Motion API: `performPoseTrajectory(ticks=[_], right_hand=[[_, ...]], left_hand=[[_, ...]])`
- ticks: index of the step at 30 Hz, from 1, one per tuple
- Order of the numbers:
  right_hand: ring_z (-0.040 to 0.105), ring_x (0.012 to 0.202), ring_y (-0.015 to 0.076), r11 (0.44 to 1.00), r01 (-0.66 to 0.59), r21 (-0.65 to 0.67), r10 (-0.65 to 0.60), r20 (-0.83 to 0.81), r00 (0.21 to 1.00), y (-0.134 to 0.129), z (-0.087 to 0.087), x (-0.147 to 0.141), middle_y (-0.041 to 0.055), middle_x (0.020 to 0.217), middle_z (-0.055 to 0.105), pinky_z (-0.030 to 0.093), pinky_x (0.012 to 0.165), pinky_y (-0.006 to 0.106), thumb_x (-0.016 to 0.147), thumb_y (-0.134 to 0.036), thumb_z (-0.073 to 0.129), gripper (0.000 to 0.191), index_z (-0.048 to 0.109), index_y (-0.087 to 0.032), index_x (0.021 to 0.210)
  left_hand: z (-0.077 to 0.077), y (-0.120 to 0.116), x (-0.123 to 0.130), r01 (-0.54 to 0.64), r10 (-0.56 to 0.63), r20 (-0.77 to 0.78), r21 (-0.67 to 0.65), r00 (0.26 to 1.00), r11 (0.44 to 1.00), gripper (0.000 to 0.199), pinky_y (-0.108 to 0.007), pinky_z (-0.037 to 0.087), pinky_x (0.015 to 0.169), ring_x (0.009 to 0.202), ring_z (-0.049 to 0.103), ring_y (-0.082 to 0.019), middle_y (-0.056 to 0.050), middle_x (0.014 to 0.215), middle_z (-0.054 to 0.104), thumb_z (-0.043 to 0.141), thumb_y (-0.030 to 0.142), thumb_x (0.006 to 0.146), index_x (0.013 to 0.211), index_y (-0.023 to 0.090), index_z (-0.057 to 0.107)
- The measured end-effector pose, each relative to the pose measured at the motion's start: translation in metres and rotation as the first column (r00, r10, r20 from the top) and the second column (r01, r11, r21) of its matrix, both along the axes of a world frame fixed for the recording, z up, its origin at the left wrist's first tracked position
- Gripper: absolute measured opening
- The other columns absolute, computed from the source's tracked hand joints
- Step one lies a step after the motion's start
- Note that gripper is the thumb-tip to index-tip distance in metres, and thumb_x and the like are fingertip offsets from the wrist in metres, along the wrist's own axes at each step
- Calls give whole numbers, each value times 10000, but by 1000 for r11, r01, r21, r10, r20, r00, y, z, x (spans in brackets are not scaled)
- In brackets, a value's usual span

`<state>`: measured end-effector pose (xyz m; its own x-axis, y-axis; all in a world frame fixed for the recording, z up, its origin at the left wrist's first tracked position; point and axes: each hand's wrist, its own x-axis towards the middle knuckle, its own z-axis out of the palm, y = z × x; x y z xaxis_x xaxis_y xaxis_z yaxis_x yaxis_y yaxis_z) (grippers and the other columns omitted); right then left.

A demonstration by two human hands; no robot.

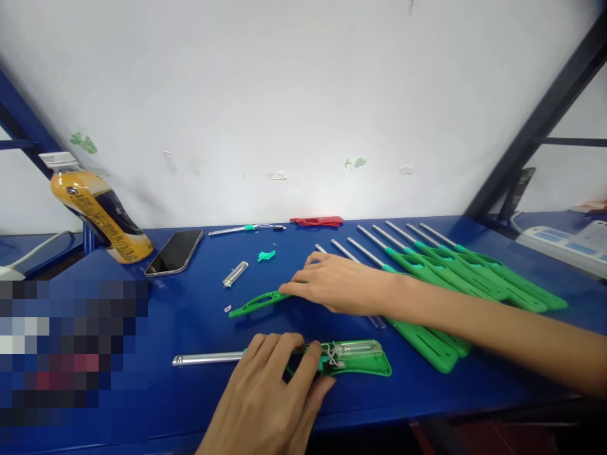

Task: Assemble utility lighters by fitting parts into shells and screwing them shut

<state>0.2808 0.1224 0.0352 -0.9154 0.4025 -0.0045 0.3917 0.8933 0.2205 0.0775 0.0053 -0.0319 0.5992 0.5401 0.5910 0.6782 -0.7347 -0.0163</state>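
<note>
On the blue desk (142, 392) the left hand (270, 398) lies flat over an open green lighter (332, 360), fingers pressing on its handle half without closing round it, so this grip is open and only holds the piece down. The lighter's long axis runs left to right, its metal tube (208, 359) sticking out to the left of the hand and its clear inner parts showing to the right. Just beyond the lighter, toward the wall, the right hand (332, 287) reaches in from the right, palm down, fingertips touching the near end of a loose green cover (256, 304); that grip is also open, nothing pinched yet. The cover lies roughly parallel to the lighter, stretching left from the fingertips, so the right hand is plainly the nearer one to it. To the right of the lighter, behind the forearm, a row of finished green lighters (455, 268) lies side by side. Far left of the lighter stand a phone (174, 251) and a tilted bottle (102, 212)
</note>
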Motion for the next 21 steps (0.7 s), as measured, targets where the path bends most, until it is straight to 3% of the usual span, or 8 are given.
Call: performPoseTrajectory(ticks=[2, 5, 9, 11, 15, 18, 21], right_hand=[[739, 984, 248, 999, 41, 5, -41, -30, 999, -8, 6, 8, 99, 1124, 779, 521, 959, 436, 859, 80, 582, 659, 561, -135, 1482], [731, 1036, 267, 990, 143, 17, -139, -123, 983, -27, 17, 27, 137, 1238, 744, 546, 893, 418, 866, 90, 505, 696, 494, -130, 1526], [728, 1087, 255, 952, 287, -105, -306, -366, 879, -57, 24, 53, 128, 1340, 716, 576, 856, 395, 1088, -124, 412, 435, 501, -181, 1510], [734, 1072, 243, 916, 340, -211, -400, -448, 799, -70, 22, 62, 77, 1288, 738, 584, 857, 398, 1153, -280, 378, 357, 537, -250, 1472], [732, 1118, 233, 842, 408, -352, -534, -444, 719, -89, 10, 74, 16, 1291, 725, 600, 915, 417, 1161, -458, 397, 338, 547, -351, 1444], [730, 1157, 252, 805, 446, -391, -585, -400, 705, -96, -2, 79, 12, 1322, 710, 620, 925, 431, 1122, -548, 483, 358, 569, -378, 1425], [733, 1183, 269, 819, 451, -355, -567, -380, 730, -100, -12, 79, 36, 1368, 703, 643, 879, 423, 1113, -558, 502, 410, 560, -377, 1475]], left_hand=[[1, -1, -2, 1, -1, 22, -8, 1000, 1000, 240, -413, 613, 805, 945, 738, -261, -94, 1090, 737, 538, 208, 1082, 1295, 188, 646], [2, -2, -7, -25, 29, 101, -40, 994, 999, 341, -366, 623, 858, 1007, 750, -227, -84, 1157, 740, 484, 118, 1065, 1372, 206, 603], [9, 0, -14, -12, 69, 273, -206, 959, 978, 378, -209, 603, 862, 997, 756, -116, -19, 1156, 729, 413, 85, 1061, 1360, 262, 559], [13, 1, -15, 20, 79, 346, -273, 935, 962, 323, -147, 582, 797, 930, 753, -75, 16, 1080, 725, 398, 110, 1079, 1300, 283, 557], [18, 2, -16, 12, 116, 374, -323, 920, 946, 238, -137, 573, 777, 895, 749, -67, 43, 1012, 718, 416, 163, 1102, 1222, 296, 573], [21, 2, -16, 10, 116, 377, -317, 919, 948, 218, -160, 576, 758, 881, 743, -81, 37, 1003, 718, 429, 175, 1105, 1204, 288, 586], [24, 3, -18, -11, 116, 374, -272, 920, 962, 218, -176, 576, 795, 902, 734, -88, 35, 1026, 722, 453, 152, 1094, 1186, 285, 599]])
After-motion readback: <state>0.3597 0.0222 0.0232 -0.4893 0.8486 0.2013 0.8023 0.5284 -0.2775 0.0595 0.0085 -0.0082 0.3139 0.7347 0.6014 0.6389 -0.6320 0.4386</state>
